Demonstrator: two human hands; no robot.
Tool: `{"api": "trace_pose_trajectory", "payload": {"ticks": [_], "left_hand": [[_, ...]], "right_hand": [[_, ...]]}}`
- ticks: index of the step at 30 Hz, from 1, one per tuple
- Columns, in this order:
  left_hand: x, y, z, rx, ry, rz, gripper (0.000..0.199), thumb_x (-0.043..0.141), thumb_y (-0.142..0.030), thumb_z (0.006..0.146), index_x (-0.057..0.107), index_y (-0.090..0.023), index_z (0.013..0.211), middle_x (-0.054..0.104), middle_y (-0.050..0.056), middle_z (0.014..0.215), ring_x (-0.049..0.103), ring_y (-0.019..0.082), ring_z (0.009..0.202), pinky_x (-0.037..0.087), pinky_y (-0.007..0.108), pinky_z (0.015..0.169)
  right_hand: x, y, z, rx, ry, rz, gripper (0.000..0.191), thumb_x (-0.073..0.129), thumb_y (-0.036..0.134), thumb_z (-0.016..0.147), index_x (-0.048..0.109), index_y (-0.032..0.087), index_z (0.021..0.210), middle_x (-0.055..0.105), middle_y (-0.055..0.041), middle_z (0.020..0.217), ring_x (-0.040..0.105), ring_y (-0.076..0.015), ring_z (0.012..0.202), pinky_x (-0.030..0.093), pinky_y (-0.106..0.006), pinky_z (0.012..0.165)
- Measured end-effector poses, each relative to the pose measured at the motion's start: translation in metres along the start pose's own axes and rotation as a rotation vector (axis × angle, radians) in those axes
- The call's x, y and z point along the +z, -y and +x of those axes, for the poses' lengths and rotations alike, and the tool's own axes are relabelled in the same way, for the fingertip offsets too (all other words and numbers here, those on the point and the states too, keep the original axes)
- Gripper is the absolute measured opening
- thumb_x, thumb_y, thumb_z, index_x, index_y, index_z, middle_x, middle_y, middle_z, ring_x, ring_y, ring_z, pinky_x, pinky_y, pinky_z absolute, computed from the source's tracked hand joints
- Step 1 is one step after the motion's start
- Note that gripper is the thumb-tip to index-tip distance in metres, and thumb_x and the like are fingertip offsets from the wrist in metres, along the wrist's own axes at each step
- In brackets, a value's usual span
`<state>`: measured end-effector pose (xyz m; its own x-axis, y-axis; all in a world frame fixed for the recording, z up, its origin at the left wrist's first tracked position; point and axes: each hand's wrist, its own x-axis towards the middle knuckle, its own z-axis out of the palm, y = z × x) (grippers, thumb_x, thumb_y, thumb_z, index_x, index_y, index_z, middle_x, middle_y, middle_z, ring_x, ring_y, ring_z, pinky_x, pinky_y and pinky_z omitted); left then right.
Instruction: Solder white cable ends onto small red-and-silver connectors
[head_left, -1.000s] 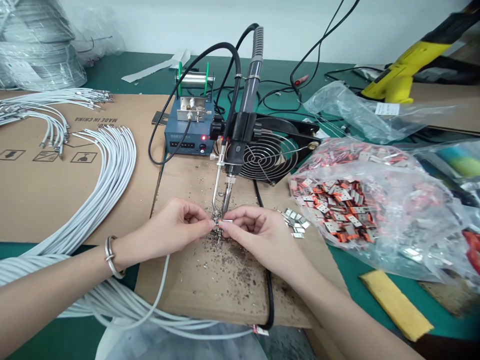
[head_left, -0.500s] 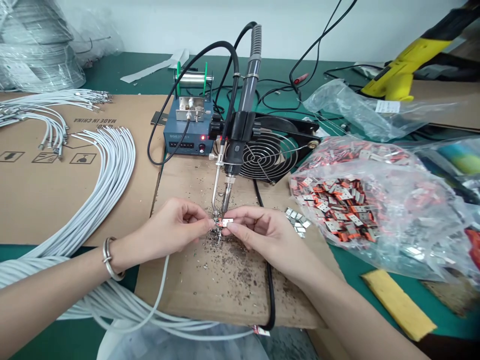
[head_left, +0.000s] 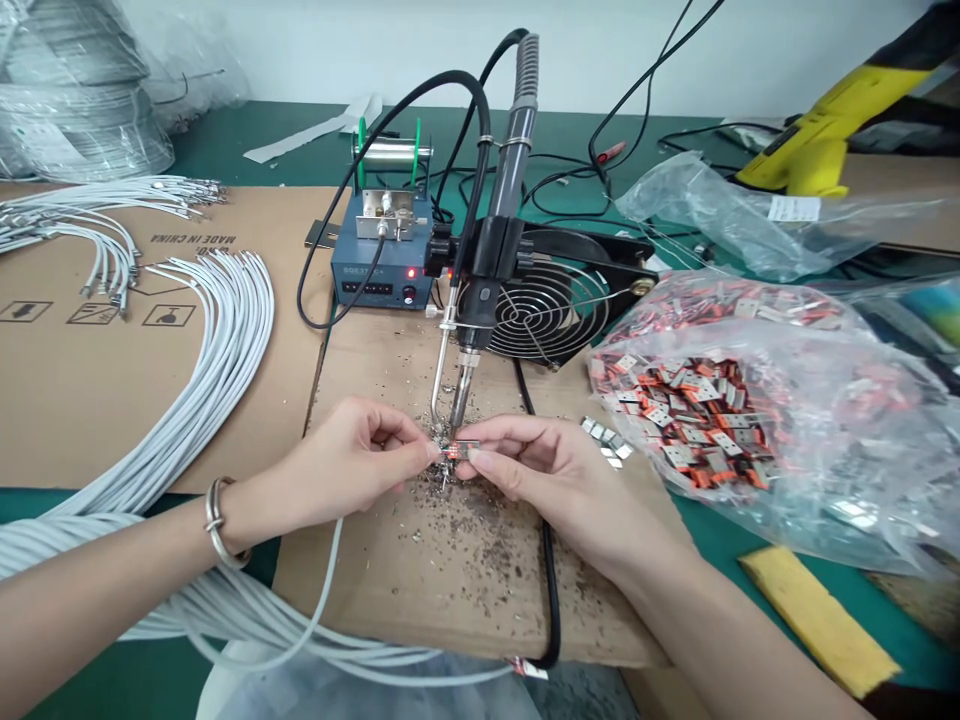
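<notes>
My left hand (head_left: 375, 450) pinches the end of a white cable (head_left: 328, 580), which hangs from beneath it in a curve. With thumb and fingers, my right hand (head_left: 536, 465) holds a small metal USB plug (head_left: 466, 450) with an orange core. The cable end and the plug's orange side meet between my fingertips; the wires are too small to make out. Just above them is the tip of a clamped soldering iron (head_left: 459, 400), beside a thin bent metal tube (head_left: 442, 370). Whether the tip touches the plug, I cannot tell.
A blue soldering station (head_left: 382, 270) with a solder reel (head_left: 390, 150) stands behind, near a fan (head_left: 536, 315). Cable bundles (head_left: 240, 340) lie left. A plastic bag of plugs (head_left: 697, 420), loose metal pieces (head_left: 607, 440) and a yellow sponge (head_left: 817, 620) are right. Solder bits litter the cardboard (head_left: 360, 580).
The plug has turned in my fingers: its bright metal face has given way to a darker, orange side. The view has shifted slightly left. Both hands keep their hold.
</notes>
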<state>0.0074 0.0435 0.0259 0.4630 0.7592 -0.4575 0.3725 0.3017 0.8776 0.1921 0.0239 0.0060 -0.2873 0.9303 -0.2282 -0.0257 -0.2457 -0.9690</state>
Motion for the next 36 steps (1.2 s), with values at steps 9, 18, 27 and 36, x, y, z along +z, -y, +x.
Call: {"api": "trace_pose_trajectory", "payload": {"ticks": [9,18,27,36], "left_hand": [[-0.001,0.002,0.002,-0.02,-0.014,0.019,0.019,0.054,-0.029,0.079,0.058,-0.014,0.068,0.048,-0.006,0.047,0.034,0.002,0.031,0.023,0.012,0.028],[-0.002,0.0,0.001,-0.044,-0.009,0.045,0.021,0.055,-0.03,0.079,0.056,-0.014,0.066,0.047,-0.007,0.046,0.035,0.002,0.029,0.023,0.011,0.027],[-0.004,0.008,0.002,-0.082,0.141,-0.047,0.024,0.052,-0.033,0.083,0.056,-0.014,0.07,0.052,-0.006,0.044,0.047,0.005,0.031,0.035,0.011,0.029],[-0.001,0.016,-0.003,-0.035,0.317,-0.066,0.015,0.063,-0.027,0.076,0.058,-0.014,0.079,0.06,-0.003,0.059,0.057,0.008,0.048,0.045,0.017,0.046]], "right_hand": [[0.001,-0.002,0.002,0.01,-0.026,0.004,0.012,0.069,0.022,0.068,0.069,0.02,0.08,0.072,-0.0023,0.07,0.066,-0.0143,0.065,0.049,-0.022,0.058],[0.0,-0.005,0.001,0.003,-0.006,0.008,0.012,0.068,0.019,0.068,0.069,0.02,0.08,0.072,-0.0015,0.069,0.066,-0.0127,0.065,0.048,-0.021,0.058],[0.0,-0.001,-0.001,0.037,0.009,-0.081,0.012,0.067,0.019,0.068,0.068,0.017,0.079,0.071,-0.0031,0.068,0.064,-0.0125,0.063,0.048,-0.021,0.059],[-0.008,0.0,-0.011,0.009,0.189,-0.173,0.013,0.067,0.024,0.069,0.063,0.014,0.077,0.068,-0.0044,0.065,0.057,-0.0101,0.054,0.04,-0.02,0.048]]}}
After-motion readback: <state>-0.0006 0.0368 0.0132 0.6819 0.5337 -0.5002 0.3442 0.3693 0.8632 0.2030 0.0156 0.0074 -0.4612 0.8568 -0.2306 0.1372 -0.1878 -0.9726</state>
